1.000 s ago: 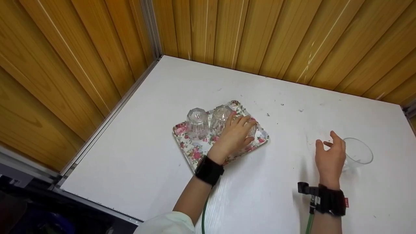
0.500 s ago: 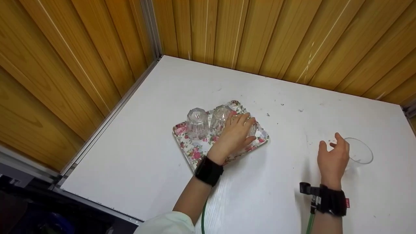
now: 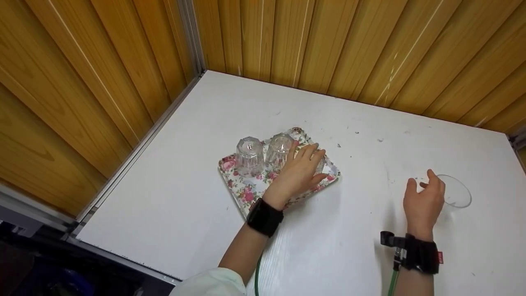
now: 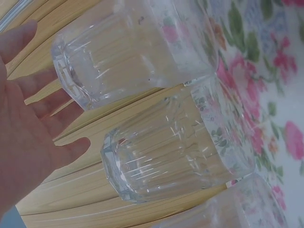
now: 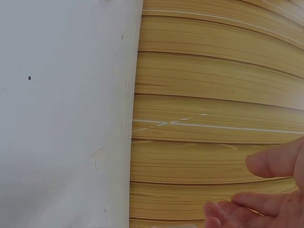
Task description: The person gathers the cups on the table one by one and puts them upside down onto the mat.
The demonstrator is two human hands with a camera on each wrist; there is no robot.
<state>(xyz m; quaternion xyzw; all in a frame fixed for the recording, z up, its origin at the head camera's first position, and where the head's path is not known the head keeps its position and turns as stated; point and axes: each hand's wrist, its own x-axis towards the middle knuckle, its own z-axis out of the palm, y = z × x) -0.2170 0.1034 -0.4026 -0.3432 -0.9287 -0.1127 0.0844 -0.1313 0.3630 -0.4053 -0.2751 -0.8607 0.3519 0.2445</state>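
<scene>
On the white bench [image 3: 230,107] sits a floral tray [image 3: 242,190] carrying upturned ribbed glasses [image 3: 249,155]; the left hand [image 3: 299,172] lies over the tray's right part with fingers spread and relaxed, beside the glasses, though whether it grips the one beneath it cannot be told. The right hand [image 3: 424,201] hovers well to the right, fingers loosely curled and released, just beside a clear cup [image 3: 456,192] standing on the bench
</scene>
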